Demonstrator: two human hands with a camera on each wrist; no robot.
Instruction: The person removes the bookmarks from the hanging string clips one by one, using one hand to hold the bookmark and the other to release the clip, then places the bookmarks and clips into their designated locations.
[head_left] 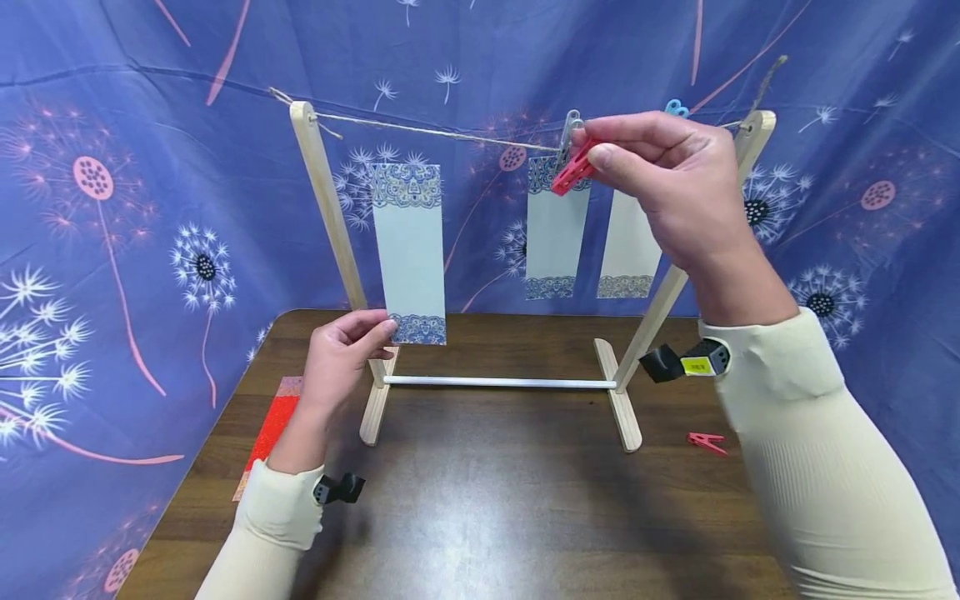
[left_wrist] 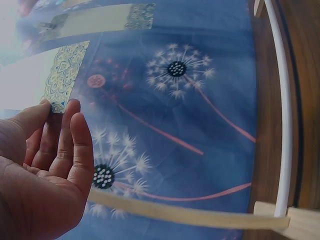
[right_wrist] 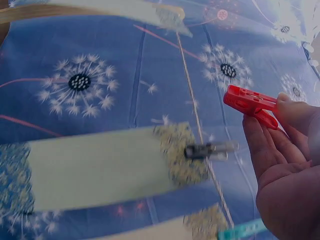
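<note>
My left hand [head_left: 345,350] pinches the lower left corner of a pale paper strip [head_left: 409,258] with blue patterned ends. The strip stands upright, its top edge below the twine [head_left: 442,132]. In the head view my right hand [head_left: 667,179] overlaps the twine's right part, holding a red clothespin [head_left: 574,169] between thumb and fingers. In the right wrist view that red clothespin [right_wrist: 252,102] is apart from the twine. A grey clothespin [right_wrist: 200,150] fastens a second patterned strip [head_left: 555,233] to the twine. Beside it hangs a third strip [head_left: 628,242], by a blue clothespin [head_left: 677,107].
The twine runs between two wooden posts [head_left: 327,200], joined low down by a white rod [head_left: 495,382]. On the brown table [head_left: 487,500], a red paper strip [head_left: 273,425] lies at left and another pink-red clothespin [head_left: 707,442] at right. Blue dandelion cloth [head_left: 202,167] hangs behind.
</note>
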